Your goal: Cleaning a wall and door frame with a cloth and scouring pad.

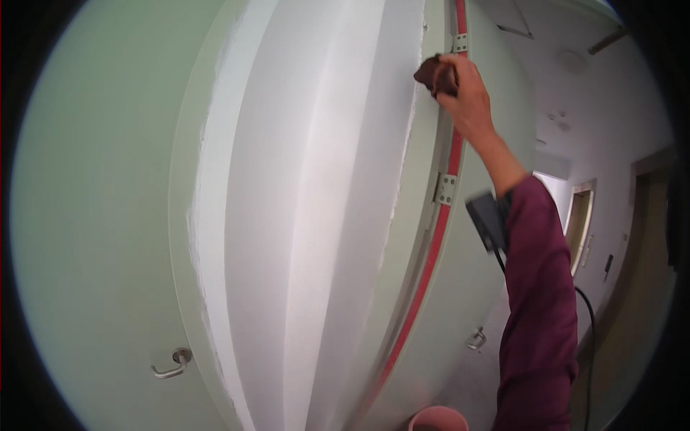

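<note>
My right hand (pixel 468 99) is raised high and grips a dark brown cloth (pixel 437 74). The cloth rests at the left edge of a pale green door frame (pixel 416 183), where the frame meets the white wall (pixel 334 178). A ragged white line runs down this joint. Just right of the hand are a red strip (pixel 426 280) along the door gap and a metal hinge (pixel 446 189) below. My left hand is out of view.
A green door (pixel 97 204) with a lever handle (pixel 175 363) fills the left. An open green door (pixel 480 258) with its own handle (pixel 476 339) stands right. A pink bucket (pixel 439 419) is at the bottom. A black box with a cable (pixel 485 221) hangs by my forearm.
</note>
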### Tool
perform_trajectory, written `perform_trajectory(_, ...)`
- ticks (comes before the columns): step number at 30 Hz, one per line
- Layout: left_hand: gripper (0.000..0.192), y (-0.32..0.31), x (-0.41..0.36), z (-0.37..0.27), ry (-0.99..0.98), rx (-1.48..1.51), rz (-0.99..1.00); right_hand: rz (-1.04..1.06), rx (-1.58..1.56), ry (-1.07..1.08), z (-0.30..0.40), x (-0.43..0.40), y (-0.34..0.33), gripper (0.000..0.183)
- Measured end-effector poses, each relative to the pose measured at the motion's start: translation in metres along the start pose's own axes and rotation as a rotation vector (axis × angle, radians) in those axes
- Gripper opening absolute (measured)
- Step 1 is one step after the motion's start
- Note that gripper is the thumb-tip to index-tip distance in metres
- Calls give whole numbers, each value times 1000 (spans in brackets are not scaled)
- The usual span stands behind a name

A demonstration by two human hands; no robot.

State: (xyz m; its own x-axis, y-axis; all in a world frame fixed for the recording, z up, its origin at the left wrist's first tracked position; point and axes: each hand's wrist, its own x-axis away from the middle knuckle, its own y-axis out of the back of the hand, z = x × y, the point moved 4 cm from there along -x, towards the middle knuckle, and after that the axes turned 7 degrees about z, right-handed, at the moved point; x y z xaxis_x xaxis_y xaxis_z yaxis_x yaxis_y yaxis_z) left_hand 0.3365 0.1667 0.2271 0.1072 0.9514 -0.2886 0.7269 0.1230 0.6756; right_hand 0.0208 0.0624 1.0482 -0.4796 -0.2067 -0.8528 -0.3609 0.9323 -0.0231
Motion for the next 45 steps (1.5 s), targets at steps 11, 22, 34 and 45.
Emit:
perform_trajectory(11, 63, -30, -35, -18, 27, -206, 69, 273, -105, 400, 75, 121, -23, 25)
perform_trajectory(22, 32, 41, -102, -64, 282, 607, 3, 314, -27, 476, 88, 123, -15, 23)
perform_trajectory(34, 40, 9, -133, -43, 272, -277, 101, 65, 242, 140, -45, -66, -41, 23)
perform_trajectory(45, 25, -72, -148, -18, 475, 163, -100, 61, 347, 21, -80, -111, -42, 25)
